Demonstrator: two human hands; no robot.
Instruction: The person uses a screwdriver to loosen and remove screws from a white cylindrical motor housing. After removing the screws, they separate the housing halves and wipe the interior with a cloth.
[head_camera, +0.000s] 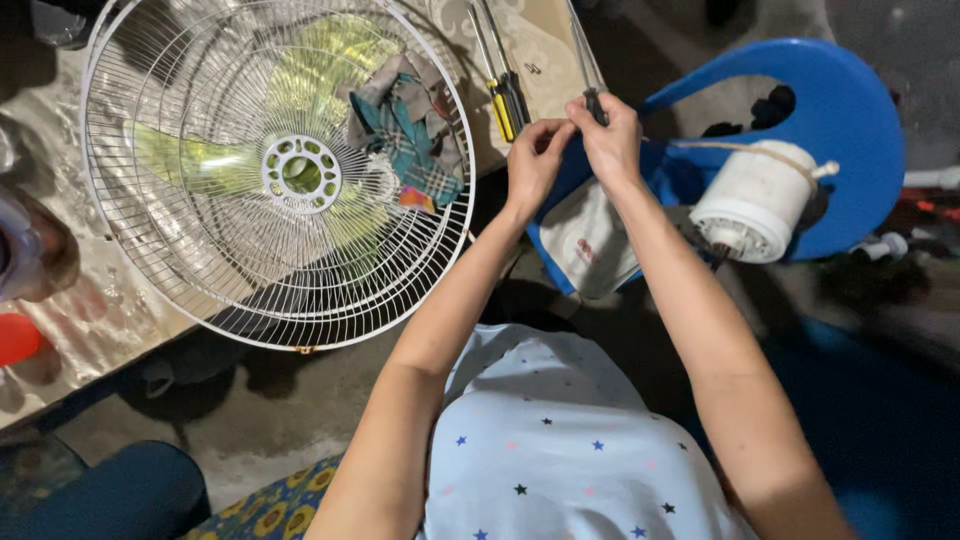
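- Right hand (612, 140) grip: fingers pinched shut on the dark handle of a thin metal tool (590, 75), shaft running up and away toward the top edge.
- Left hand (535, 160) grip: fingertips curled in, touching the right hand at the tool handle; can't tell if it actually clamps the handle.
- Both hands are held together in the air over the gap between the counter (100, 310) edge and a blue plastic chair (850, 110).
- White fan motor housing (755, 200) lies on its side on the chair seat, shaft end toward the camera, right of the right forearm, not touched.
- White cloth (590, 240) on the chair's near edge, under the right wrist.
- Screwdrivers (503, 100), one yellow-handled and one dark, lie on the counter just left of the hands.
- White wire fan guard (275, 175) lies flat on the counter, well left of the hands, overhanging the near edge; translucent green blades (180, 155) show through it.
- Patterned rag (415, 130) lies at the guard's upper right, seen through the wires.
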